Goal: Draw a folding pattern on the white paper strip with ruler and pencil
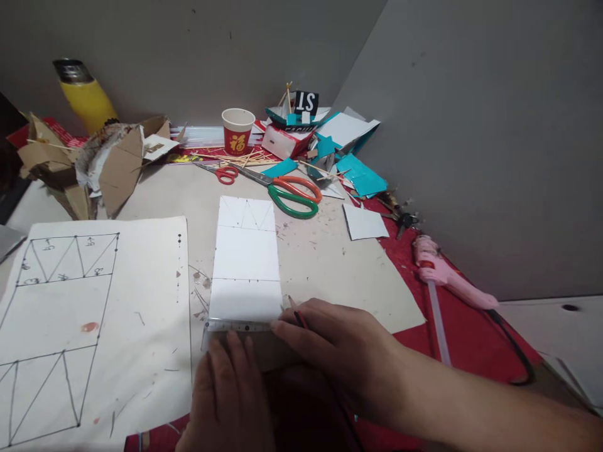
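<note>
A white card strip [245,252] with ruled lines and a zigzag near its far end lies before me. Across its near edge rests a clear ruler [235,326]. My left hand [228,383] lies with its fingers stretched out at the ruler's near side, the fingertips touching it; its thumb is hidden. A dark pencil [300,319] with a red part is held in my right hand [339,339], its tip pointing away past the card's right edge. The right fingers are closed around the pencil, and a fingertip touches the ruler's right end.
A large drawn sheet [141,326] lies left. Beyond the card are orange-and-green scissors [294,196], small red scissors [227,175], a paper cup [238,132] and wooden sticks. A pink glue gun [455,279] lies right. Cardboard pieces [125,169] and a yellow bottle [87,100] stand far left.
</note>
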A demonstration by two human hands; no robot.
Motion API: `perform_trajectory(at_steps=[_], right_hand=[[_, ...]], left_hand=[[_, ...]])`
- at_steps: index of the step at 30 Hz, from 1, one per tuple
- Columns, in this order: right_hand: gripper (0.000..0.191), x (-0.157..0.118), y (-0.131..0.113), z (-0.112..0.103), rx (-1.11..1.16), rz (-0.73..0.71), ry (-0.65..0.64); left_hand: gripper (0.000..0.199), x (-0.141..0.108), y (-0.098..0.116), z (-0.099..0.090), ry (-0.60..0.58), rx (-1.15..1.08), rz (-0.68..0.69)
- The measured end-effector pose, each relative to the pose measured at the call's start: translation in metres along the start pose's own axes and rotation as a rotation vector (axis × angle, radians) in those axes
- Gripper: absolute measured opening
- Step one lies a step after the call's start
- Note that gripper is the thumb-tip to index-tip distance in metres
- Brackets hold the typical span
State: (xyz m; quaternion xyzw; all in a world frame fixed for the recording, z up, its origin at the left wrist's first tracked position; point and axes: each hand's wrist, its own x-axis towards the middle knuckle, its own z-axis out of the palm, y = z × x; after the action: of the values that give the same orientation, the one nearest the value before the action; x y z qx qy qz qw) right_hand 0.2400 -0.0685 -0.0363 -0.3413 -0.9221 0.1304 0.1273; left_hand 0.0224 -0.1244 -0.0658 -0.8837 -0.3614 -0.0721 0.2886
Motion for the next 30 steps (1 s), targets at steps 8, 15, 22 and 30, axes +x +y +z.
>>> perform_trajectory(at_steps=[8,15,22,30], right_hand=[[0.033,0.008,0.024,0.003,0.182,-0.145,0.069],[0.047,0.001,0.031,0.014,0.166,-0.062,-0.123],[0.046,0.000,0.031,0.004,0.128,-0.095,-0.119],[0.051,-0.002,0.034,0.001,0.199,-0.097,-0.096]], left_hand=[[0.039,0.000,0.001,0.003,-0.014,-0.043,0.007],[0.040,-0.001,0.009,0.010,-0.022,-0.066,-0.018],[0.040,0.000,0.009,0.017,0.039,-0.091,0.002],[0.039,-0.006,0.011,0.018,0.053,-0.083,0.047]])
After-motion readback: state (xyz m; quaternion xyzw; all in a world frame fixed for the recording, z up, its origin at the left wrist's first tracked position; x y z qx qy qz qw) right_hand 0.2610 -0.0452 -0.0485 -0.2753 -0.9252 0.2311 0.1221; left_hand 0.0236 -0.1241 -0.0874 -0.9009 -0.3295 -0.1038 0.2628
